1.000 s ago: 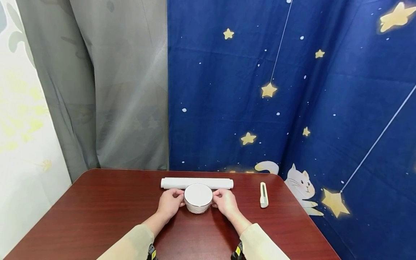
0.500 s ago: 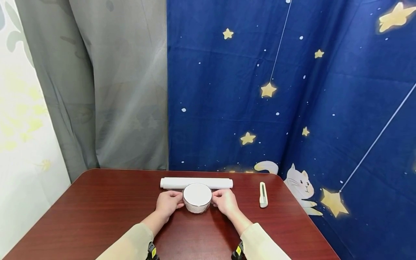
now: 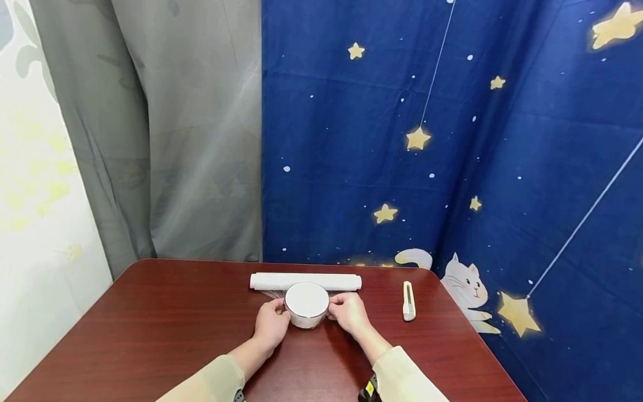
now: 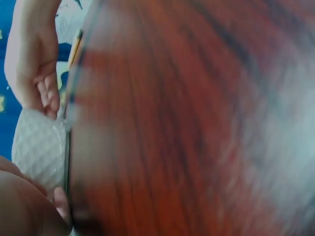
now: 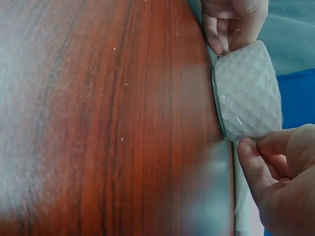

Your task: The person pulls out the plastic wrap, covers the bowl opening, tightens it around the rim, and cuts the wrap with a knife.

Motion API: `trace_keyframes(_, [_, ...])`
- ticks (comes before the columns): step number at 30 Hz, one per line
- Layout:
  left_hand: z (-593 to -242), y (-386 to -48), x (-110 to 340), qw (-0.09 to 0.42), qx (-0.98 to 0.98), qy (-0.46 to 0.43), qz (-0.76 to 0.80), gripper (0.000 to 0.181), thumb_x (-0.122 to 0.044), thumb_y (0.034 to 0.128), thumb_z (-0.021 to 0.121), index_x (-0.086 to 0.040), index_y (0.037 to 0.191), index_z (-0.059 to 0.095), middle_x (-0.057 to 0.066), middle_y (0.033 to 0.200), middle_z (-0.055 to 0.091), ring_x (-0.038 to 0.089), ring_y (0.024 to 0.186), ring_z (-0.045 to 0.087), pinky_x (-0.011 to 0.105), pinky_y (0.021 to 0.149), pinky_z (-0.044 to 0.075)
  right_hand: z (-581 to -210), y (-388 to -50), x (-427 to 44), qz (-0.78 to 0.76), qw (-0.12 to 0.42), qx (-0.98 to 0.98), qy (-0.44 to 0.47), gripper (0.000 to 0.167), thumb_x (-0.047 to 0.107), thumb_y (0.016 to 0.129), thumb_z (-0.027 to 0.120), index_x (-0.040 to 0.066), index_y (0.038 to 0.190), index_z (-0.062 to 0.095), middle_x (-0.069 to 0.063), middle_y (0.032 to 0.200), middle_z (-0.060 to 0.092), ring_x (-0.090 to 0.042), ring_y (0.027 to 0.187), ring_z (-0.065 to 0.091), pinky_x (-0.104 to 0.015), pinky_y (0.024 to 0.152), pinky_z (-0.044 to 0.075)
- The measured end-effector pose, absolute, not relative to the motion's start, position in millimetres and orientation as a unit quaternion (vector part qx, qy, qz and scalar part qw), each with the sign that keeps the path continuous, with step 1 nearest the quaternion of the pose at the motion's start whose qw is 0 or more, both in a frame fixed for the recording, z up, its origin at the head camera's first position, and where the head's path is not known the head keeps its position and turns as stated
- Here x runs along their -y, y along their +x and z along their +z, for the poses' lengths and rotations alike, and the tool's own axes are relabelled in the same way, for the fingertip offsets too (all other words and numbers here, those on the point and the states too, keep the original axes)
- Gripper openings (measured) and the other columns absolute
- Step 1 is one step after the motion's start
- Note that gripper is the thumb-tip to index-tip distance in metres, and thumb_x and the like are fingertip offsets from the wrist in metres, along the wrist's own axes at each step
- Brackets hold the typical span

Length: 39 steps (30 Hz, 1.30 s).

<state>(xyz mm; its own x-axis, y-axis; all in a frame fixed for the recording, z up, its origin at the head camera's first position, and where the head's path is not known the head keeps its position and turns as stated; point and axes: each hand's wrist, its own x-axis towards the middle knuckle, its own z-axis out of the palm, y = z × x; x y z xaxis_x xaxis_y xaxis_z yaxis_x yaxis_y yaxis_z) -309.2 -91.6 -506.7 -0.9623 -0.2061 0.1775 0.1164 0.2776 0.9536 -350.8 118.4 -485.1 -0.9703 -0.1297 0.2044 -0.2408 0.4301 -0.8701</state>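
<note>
A white bowl with a quilted diamond pattern stands upright in the middle of the table. Clear plastic wrap clings to its side, wrinkled near the base. My left hand is at the bowl's left side, its fingertips pinching the wrap low on the wall. On the opposite side my right hand pinches the wrap between thumb and fingers, close against the bowl. Just behind the bowl lies a white roll of plastic wrap, with some loose film showing between roll and bowl.
A cream utility knife lies to the right of the bowl on the dark red wooden table. Grey curtain and blue star-patterned curtain hang behind the table's far edge.
My left hand has shifted right and slightly nearer to me, closer against the bowl. More crinkled film shows left of the bowl. The right hand stays in place.
</note>
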Motion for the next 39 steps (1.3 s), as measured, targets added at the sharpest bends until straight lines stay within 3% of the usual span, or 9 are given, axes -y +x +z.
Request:
trace_keyframes(3, [-509.5,-305.4,83.4,0.153,0.799,0.032,-0.58,0.056,0.011,0.0824,0.068,0.02,0.137,0.062,0.033,0.124,0.066,0.037,0.113,0.073,0.031,0.089,0.058,-484.7,-350.1,-118.0,0.529,0.046,0.841,0.102,0.015,-0.007,0.09,0.068,-0.01,0.095,0.082,-0.015,0.08,0.08,-0.018,0.069,0.078,-0.033,0.068,0.067])
trace_keyframes(7, [-511.8,-300.8,70.6,0.189,0.811,0.053,-0.551,0.066,0.011,0.0753,0.072,0.018,0.14,0.061,0.028,0.12,0.062,0.037,0.106,0.067,0.042,0.093,0.055,-484.9,-349.7,-117.2,0.531,0.042,0.841,0.098,0.014,-0.008,0.09,0.068,-0.01,0.096,0.081,-0.018,0.081,0.08,-0.026,0.072,0.08,-0.036,0.069,0.068])
trace_keyframes(11, [-512.5,-298.6,57.2,0.214,0.81,0.079,-0.541,0.071,0.01,0.0728,0.074,0.016,0.142,0.06,0.03,0.124,0.059,0.044,0.117,0.061,0.055,0.105,0.05,-486.2,-351.0,-117.4,0.533,0.042,0.839,0.098,0.015,-0.008,0.09,0.068,-0.011,0.097,0.081,-0.017,0.082,0.08,-0.026,0.072,0.08,-0.035,0.069,0.068])
trace_keyframes(14, [-514.5,-296.9,46.5,0.225,0.808,0.096,-0.536,0.079,0.006,0.0684,0.083,0.013,0.143,0.057,0.033,0.129,0.055,0.053,0.125,0.053,0.064,0.11,0.044,-487.4,-352.0,-118.0,0.535,0.041,0.838,0.096,0.015,-0.007,0.091,0.068,-0.011,0.097,0.08,-0.016,0.081,0.079,-0.022,0.071,0.079,-0.034,0.069,0.067])
trace_keyframes(17, [-517.4,-297.1,34.8,0.235,0.804,0.124,-0.532,0.095,-0.002,0.0613,0.093,0.01,0.146,0.051,0.035,0.135,0.05,0.056,0.127,0.046,0.067,0.108,0.042,-488.8,-353.0,-118.8,0.532,0.04,0.84,0.099,0.015,-0.006,0.09,0.068,-0.011,0.097,0.081,-0.017,0.079,0.079,-0.019,0.07,0.078,-0.033,0.068,0.067])
trace_keyframes(25, [-518.2,-306.9,16.9,0.259,0.796,0.189,-0.513,0.13,-0.03,0.0434,0.113,0.008,0.146,0.043,0.036,0.135,0.049,0.056,0.123,0.046,0.065,0.11,0.038,-483.8,-348.3,-119.4,0.497,0.038,0.861,0.103,0.017,-0.002,0.086,0.07,-0.005,0.095,0.083,-0.007,0.073,0.078,-0.005,0.064,0.067,-0.021,0.065,0.058])
trace_keyframes(33, [-522.7,-310.9,16.5,0.275,0.782,0.19,-0.525,0.121,-0.025,0.0479,0.11,0.007,0.145,0.045,0.035,0.133,0.051,0.057,0.124,0.046,0.066,0.11,0.036,-482.2,-351.7,-122.5,0.533,0.0,0.839,0.109,0.02,-0.002,0.091,0.064,-0.009,0.1,0.081,-0.015,0.079,0.079,-0.009,0.067,0.071,-0.03,0.067,0.066])
trace_keyframes(39, [-521.1,-309.3,16.0,0.262,0.78,0.198,-0.532,0.117,-0.023,0.0496,0.109,0.007,0.144,0.045,0.036,0.134,0.05,0.056,0.127,0.046,0.065,0.11,0.038,-474.4,-362.1,-132.4,0.492,-0.014,0.868,0.074,0.017,0.005,0.098,0.065,-0.002,0.101,0.08,-0.009,0.083,0.079,-0.011,0.064,0.071,-0.025,0.056,0.058])
